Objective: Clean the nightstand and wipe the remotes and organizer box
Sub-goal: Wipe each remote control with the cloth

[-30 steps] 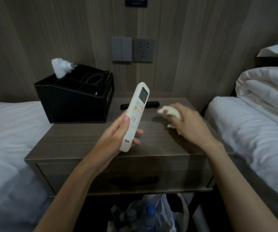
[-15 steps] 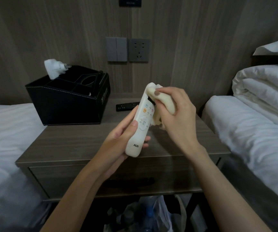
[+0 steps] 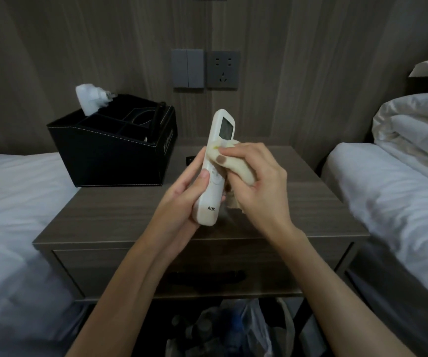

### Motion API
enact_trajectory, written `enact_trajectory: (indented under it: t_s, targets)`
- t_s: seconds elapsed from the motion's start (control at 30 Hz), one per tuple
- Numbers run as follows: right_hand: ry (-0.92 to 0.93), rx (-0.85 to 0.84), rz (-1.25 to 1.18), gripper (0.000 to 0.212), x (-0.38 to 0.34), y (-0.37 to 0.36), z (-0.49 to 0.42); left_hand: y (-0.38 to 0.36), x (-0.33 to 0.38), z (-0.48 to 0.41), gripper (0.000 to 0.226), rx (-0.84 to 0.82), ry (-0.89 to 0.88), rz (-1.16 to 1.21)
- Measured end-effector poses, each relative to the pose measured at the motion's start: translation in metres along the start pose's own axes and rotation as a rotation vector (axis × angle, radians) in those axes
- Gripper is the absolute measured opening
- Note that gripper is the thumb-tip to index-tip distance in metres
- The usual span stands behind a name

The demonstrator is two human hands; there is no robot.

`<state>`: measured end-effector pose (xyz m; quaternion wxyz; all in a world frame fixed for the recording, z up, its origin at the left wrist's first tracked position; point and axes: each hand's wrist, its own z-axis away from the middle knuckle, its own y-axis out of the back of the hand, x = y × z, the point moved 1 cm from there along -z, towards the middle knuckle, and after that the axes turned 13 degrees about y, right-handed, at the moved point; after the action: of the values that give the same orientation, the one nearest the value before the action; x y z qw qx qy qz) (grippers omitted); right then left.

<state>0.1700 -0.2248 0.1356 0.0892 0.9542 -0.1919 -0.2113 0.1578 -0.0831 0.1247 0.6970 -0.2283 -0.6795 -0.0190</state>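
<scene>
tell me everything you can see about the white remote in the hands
The white plastic remote is long and slim with rounded ends, a grey screen near the top, pale buttons below and AUX printed near the bottom. It stands nearly upright, tilted slightly right, above the brown wooden nightstand. The left hand grips its lower half; the right hand presses a cream cloth against its face just under the screen.

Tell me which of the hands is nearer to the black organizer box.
Left. The left hand grips the white remote just right of the black organizer box; the right hand, pinching the cloth, is beyond the remote.
</scene>
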Motion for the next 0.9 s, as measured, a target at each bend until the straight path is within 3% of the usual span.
enact_trajectory:
  t_s: [0.27,0.43,0.53,0.7,0.9]
  targets:
    - [-0.022,-0.265,-0.119,0.029,-0.01,-0.009,0.01,0.013,0.008,0.0,0.055,0.064,-0.068,0.159]
    - [0.095,-0.428,-0.166,0.022,-0.013,-0.006,0.011,0.021,0.016,0.004,0.061,0.132,-0.086,0.13]
    - [0.045,-0.501,-0.149,0.019,-0.014,0.004,0.007,0.02,0.017,0.004,0.063,0.148,-0.081,0.145]
    - [-0.111,-0.048,-0.116,0.033,-0.011,0.023,-0.015,0.011,0.017,0.006,0.059,0.023,-0.026,0.094]
    - [-0.195,0.23,0.007,0.031,-0.002,0.028,-0.024,-0.009,0.005,0.008,0.052,-0.07,0.091,0.002]
